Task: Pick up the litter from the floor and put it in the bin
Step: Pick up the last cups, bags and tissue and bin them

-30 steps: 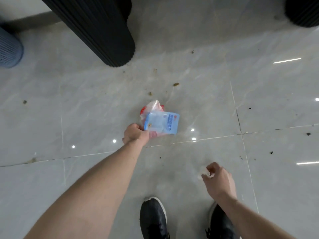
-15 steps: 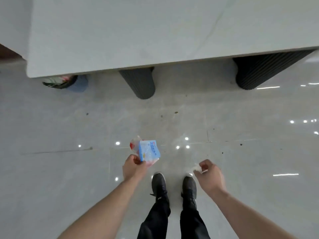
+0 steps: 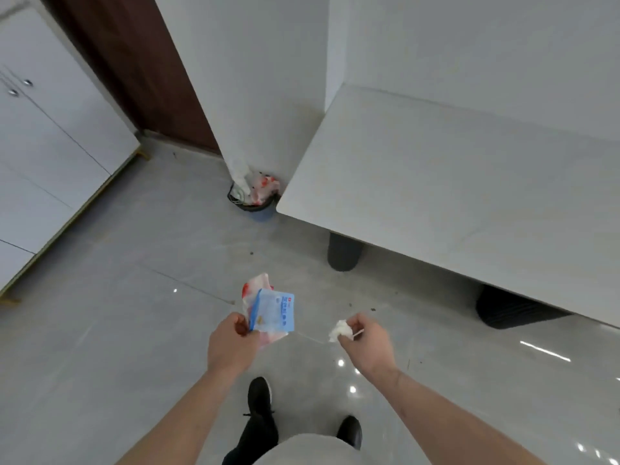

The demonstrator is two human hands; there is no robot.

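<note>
Far out to the left of our left hand stand white cupboards with small round knobs, and beyond them a dark brown door. Our left hand has its fingers curled and pinches two wrappers together at their lower left corner: a light blue packet in front and a crumpled red and white plastic wrapper behind it, both sticking up and to the right from the grip, held above the grey tiled floor. Well ahead of that grip, past a stretch of bare tiles, the bin sits against the foot of a white wall corner, just beside the near left corner of a white table; it has a black liner and already holds white and red-printed plastic. Below and between our hands we see our black shoes and dark trouser legs. To the right of the packet, a little apart from it, our right hand is curled round a small crumpled white tissue, which pokes out to the left of the fingers. Beyond and to the right of this grip, the table's dark ribbed legs stand on the floor, with a few dark specks of dirt on the tiles close by
</note>
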